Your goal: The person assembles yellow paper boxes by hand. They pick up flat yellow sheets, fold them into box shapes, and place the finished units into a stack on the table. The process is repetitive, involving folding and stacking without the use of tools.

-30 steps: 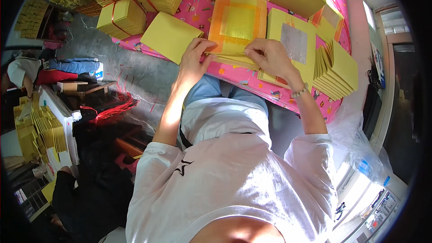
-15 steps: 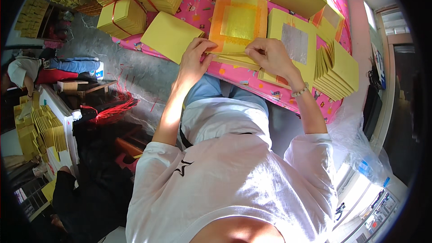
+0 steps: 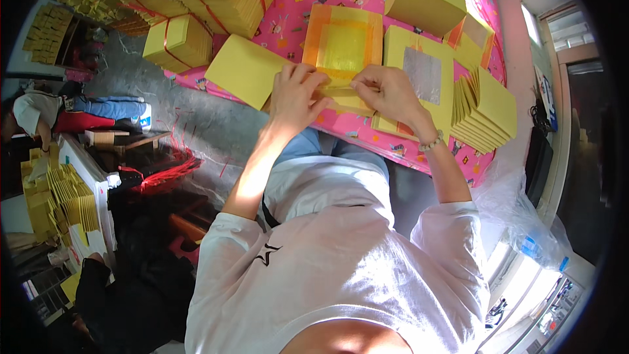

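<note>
A sheet of yellow joss paper (image 3: 373, 36) with an orange border and a shiny gold square lies in front of me on a small pile. Its near edge is folded up into a narrow flap. At the flap's left end my left hand (image 3: 295, 97) is closed, fingers curled over the paper. My right hand (image 3: 392, 95) pinches the same flap near its right end, thumb against fingertips. Just left of the hands lies a plain yellow folded piece (image 3: 246, 69). To the right is a stack of yellow paper with a silver square (image 3: 422, 75).
Fanned yellow folded papers (image 3: 485, 115) sit at the right on the pink patterned cloth (image 3: 354, 124). A thick yellow stack (image 3: 426, 0) stands behind. Tall red-tied bundles (image 3: 223, 0) rise at the far left. Beyond the left floor, another person (image 3: 36, 115) bends over.
The near edge of the joss paper has been folded up and away from me. My left fingers have curled further over it, and the view has shifted slightly.
</note>
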Demonstrator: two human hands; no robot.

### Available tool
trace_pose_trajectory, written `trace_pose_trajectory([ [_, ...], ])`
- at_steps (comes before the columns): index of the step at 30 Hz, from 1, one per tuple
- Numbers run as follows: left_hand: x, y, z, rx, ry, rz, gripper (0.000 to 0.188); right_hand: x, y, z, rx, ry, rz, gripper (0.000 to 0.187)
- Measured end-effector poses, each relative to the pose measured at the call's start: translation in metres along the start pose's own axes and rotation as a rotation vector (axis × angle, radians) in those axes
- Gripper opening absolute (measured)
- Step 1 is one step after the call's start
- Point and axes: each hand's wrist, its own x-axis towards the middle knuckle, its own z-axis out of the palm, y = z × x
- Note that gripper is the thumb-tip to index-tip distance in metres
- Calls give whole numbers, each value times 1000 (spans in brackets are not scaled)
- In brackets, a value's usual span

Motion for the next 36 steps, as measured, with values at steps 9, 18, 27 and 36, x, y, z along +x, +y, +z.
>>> trace_pose_trajectory([
  [9,20,-8,-1,-282,181,-125,24,-1,-8,-11,203,447,19,58],
  [18,11,-8,-18,-1283,-143,-186,36,12,8,-3,736,87,22,96],
  [27,10,-2,14,-805,231,-207,26,-3,-9,6,756,37,90,62],
  [36,21,15,-5,-1202,88,-256,44,-7,-32,0,717,117,155,44],
])
